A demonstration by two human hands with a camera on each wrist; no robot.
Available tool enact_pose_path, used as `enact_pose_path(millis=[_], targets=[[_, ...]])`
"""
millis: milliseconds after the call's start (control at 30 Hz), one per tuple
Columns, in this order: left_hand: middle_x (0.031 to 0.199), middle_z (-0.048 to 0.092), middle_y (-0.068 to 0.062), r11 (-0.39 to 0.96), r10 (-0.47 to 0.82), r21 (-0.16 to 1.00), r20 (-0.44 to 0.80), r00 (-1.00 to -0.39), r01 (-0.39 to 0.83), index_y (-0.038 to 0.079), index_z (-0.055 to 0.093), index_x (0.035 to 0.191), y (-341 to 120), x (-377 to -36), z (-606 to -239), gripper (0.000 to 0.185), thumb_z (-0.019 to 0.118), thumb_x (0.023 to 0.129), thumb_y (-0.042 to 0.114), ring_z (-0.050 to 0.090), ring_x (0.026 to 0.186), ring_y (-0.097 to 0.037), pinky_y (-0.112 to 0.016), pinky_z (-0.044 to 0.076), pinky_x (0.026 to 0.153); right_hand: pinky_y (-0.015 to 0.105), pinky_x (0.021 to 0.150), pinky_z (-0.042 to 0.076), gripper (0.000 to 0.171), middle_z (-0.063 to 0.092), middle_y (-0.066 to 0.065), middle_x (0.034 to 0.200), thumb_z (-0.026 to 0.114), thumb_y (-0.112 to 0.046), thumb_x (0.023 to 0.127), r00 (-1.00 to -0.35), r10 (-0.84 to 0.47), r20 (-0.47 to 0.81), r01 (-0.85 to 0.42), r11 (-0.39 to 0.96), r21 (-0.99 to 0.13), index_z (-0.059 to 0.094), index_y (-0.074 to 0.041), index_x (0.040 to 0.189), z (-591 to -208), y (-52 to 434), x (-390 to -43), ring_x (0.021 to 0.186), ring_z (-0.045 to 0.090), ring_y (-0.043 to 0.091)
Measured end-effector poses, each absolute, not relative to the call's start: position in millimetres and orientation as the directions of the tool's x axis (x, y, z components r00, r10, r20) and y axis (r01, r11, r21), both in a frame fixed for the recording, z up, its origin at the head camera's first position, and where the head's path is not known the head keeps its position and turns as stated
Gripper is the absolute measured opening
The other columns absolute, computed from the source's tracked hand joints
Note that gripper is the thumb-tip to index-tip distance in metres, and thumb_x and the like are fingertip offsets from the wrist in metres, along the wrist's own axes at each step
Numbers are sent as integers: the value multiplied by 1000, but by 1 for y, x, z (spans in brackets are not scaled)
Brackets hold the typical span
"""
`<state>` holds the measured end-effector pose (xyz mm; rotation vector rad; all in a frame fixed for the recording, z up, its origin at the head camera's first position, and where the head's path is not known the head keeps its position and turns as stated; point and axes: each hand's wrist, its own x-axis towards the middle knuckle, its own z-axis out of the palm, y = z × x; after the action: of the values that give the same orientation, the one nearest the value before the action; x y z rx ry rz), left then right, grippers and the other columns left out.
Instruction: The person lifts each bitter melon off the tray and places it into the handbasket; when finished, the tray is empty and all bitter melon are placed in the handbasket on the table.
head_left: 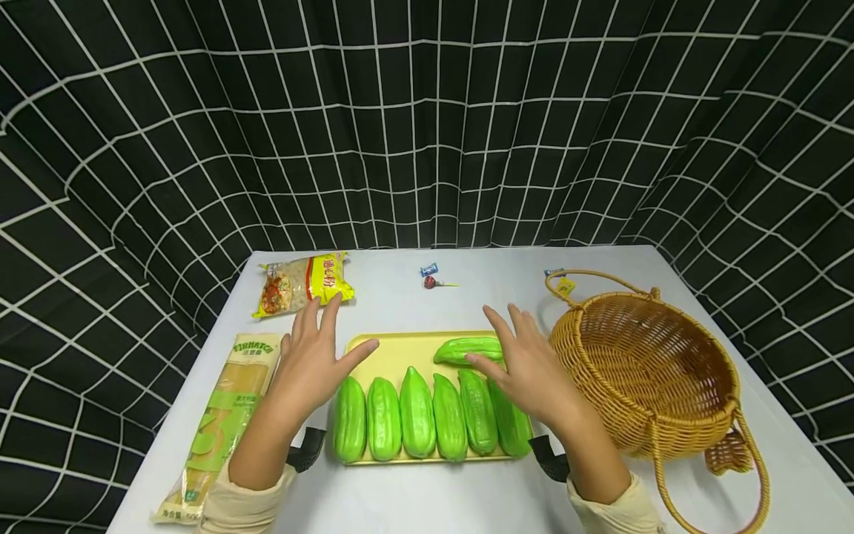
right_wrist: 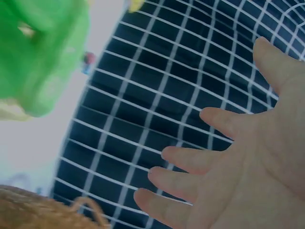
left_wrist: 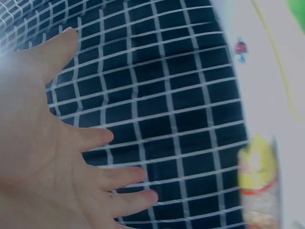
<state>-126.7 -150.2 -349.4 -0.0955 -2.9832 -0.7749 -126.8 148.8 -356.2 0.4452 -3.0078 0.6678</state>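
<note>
Both hands are raised with fingers spread and hold nothing. In the head view, my left hand (head_left: pixel 313 363) is over the left side of a pale yellow tray (head_left: pixel 383 356); its bare palm (left_wrist: pixel 33 138) shows in the left wrist view. Toward the tray's right side hovers my right hand (head_left: pixel 534 367), its palm (right_wrist: pixel 267 157) bare in the right wrist view. Several green, lengthwise-ridged gourd-like vegetables (head_left: pixel 417 415) lie side by side along the tray's front. One more ridged green vegetable (head_left: pixel 460 348) lies crosswise behind them, partly hidden by the right hand.
A wicker basket (head_left: pixel 654 363) with looped handles stands at the right. On the left lie a spaghetti packet (head_left: pixel 223 423) and a yellow-ended bag of dry food (head_left: pixel 303 284). Toward the back are a lollipop (head_left: pixel 430 282), a blue-wrapped sweet (head_left: pixel 429 270) and a small yellow packet (head_left: pixel 565 286).
</note>
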Motion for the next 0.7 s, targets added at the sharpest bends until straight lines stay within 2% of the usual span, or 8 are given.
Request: enact_pose_path(millis=[233, 400, 533, 700], targets=[[152, 26, -29, 849, -2, 528, -16, -1000, -10, 6, 22, 153, -167, -116, -392, 80, 41, 97, 59, 27, 139, -48, -69, 30, 105, 70, 104, 31, 75, 22, 30, 155, 51, -55, 95, -969, -247, 24, -229, 852, -470, 26, -14, 154, -391, 153, -111, 140, 26, 49], [145, 38, -31, 820, -60, 564, -86, -994, -99, -2, 30, 149, -177, -105, -421, 64, 32, 104, 44, 40, 131, -50, -67, 38, 100, 73, 100, 34, 77, 18, 31, 155, 47, -56, 96, -972, -227, -57, -168, 847, -505, 23, -13, 155, -408, 156, -97, 139, 26, 52], [137, 48, -31, 795, -86, 591, -111, -990, -135, -7, 41, 142, -182, -98, -442, 52, 33, 106, 31, 46, 126, -50, -64, 41, 99, 74, 101, 31, 69, 19, 33, 154, 46, -48, 100, -976, -203, -81, -136, 853, -505, 23, -13, 155, -418, 161, -87, 137, 26, 55], [126, 58, -28, 787, -84, 603, -106, -991, -132, -8, 51, 133, -183, -92, -459, 39, 40, 103, 14, 52, 121, -46, -59, 44, 100, 73, 103, 29, 58, 23, 35, 151, 44, -31, 104, -978, -196, -78, -127, 842, -525, 25, -7, 153, -429, 165, -78, 135, 28, 57]])
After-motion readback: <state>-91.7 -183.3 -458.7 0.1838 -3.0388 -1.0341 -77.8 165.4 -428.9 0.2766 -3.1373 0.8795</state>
